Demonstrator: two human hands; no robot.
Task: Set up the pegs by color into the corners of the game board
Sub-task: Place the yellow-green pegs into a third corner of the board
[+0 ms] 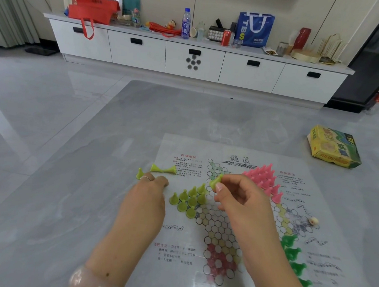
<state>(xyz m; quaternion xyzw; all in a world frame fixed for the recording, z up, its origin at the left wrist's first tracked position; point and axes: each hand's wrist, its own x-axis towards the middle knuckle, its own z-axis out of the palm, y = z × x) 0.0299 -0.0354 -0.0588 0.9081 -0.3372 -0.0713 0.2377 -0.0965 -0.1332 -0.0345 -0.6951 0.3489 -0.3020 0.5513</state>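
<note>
Right hand (232,197) pinches yellow-green peg (215,182) above game board (293,169).

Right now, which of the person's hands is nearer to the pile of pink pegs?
The right hand. It holds a yellow-green peg just left of the pink pegs, almost touching them. The left hand rests much farther left, beyond the standing yellow-green pegs.

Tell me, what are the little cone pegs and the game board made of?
The yellow-green pegs look like moulded plastic: smooth, one solid colour, slightly shiny. The game board seems a thin printed sheet, plastic or coated paper: it lies flat and glossy, reflecting light.
</note>
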